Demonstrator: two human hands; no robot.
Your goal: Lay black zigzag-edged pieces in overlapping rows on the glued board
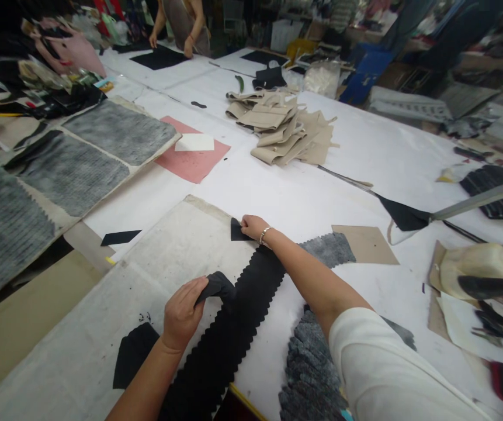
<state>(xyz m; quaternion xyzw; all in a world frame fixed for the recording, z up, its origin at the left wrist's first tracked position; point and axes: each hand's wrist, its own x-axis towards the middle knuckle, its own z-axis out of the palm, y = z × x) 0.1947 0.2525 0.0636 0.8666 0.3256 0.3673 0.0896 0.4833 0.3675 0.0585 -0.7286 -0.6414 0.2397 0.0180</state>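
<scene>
Your left hand (184, 313) is pinching a dark fabric piece (218, 286), its thumb and fingers closing on one end while the rest is bending away rightward from the fingertips and meeting a long black strip (216, 345); you cannot tell here whether the two are joined. That zigzag-edged strip is lying to the right of your left fingers, running from just below your right wrist back towards your body. Your right hand (253, 227), wearing a bracelet (264, 235), is gripping the edge of a small black patch (237, 230), which is sticking out left of those fingers over the far edge of a pale board (159, 251). A loose black piece (135, 354) is resting on the board, nearer you than your left fingers, beside the forearm. Beyond your right fingers, a heap of beige pieces (284, 126) is lying on the white table (273, 193), and a pink sheet (194, 166) is lying farther left.
</scene>
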